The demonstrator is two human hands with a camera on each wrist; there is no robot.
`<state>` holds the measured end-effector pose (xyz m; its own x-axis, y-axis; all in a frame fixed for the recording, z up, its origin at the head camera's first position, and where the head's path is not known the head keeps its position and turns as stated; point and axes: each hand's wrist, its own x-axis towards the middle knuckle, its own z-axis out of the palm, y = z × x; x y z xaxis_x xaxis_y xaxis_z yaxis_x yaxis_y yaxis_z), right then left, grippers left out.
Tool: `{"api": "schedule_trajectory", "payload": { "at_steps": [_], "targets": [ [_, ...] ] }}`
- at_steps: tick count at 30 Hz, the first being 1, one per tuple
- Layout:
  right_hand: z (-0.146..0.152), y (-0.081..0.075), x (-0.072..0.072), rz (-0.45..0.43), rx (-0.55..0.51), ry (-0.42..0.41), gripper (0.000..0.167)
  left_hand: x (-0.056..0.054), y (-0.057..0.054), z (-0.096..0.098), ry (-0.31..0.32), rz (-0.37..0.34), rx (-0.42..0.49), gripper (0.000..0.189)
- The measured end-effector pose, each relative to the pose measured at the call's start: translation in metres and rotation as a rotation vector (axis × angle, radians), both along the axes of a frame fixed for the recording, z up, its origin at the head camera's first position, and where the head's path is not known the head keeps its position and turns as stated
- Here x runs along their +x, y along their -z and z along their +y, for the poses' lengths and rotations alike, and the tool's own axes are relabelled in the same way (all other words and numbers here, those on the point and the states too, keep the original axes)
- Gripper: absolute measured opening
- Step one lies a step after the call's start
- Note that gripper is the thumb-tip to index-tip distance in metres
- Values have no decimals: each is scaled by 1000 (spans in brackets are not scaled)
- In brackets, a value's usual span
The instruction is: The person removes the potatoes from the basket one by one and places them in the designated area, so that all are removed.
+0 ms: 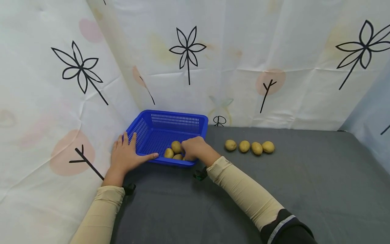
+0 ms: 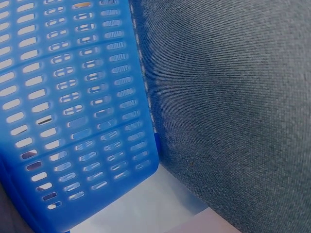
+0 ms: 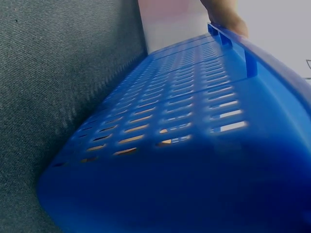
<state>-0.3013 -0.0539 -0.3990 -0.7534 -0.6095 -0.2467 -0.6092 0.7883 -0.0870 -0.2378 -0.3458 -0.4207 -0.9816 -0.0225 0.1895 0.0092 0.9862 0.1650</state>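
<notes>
A blue plastic basket [image 1: 170, 134] with slotted walls stands against the patterned cloth backdrop. Inside its front right part lie several yellow-brown potatoes [image 1: 176, 147]. My left hand [image 1: 125, 156] rests at the basket's left front corner, fingers spread over the left rim and thumb along the front rim. In the right wrist view, part of the left hand [image 3: 224, 14] shows at the rim's far end. My right hand [image 1: 195, 149] reaches over the front rim beside the potatoes. Its fingertips are hidden down in the basket, so whether they hold a potato cannot be seen.
Several more potatoes [image 1: 244, 146] lie in a row on the grey tabletop [image 1: 304, 176], right of the basket. White cloth [image 1: 231, 40] with flower drawings rises behind the table and along its left side.
</notes>
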Motion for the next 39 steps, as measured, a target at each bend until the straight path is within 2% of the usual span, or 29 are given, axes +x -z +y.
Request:
{"api": "schedule_trajectory", "payload": {
  "at_steps": [3,15,24,34,39],
  "targets": [
    [-1,0,0,-4,2,3,8,0,1,0,0,3,1,141],
    [-2,-2,0,7,18,-9,30,-1,1,0,-4,-3,-5,141],
    [-2,3,1,22,-4,-8,17,2,0,2,-3,-6,4,140],
    [-4,2,1,12,56,-16,25,2,1,2,-2,-4,6,140],
    [-4,2,1,24,43,-25,30,1,0,2,-2,-4,3,139]
  ]
}}
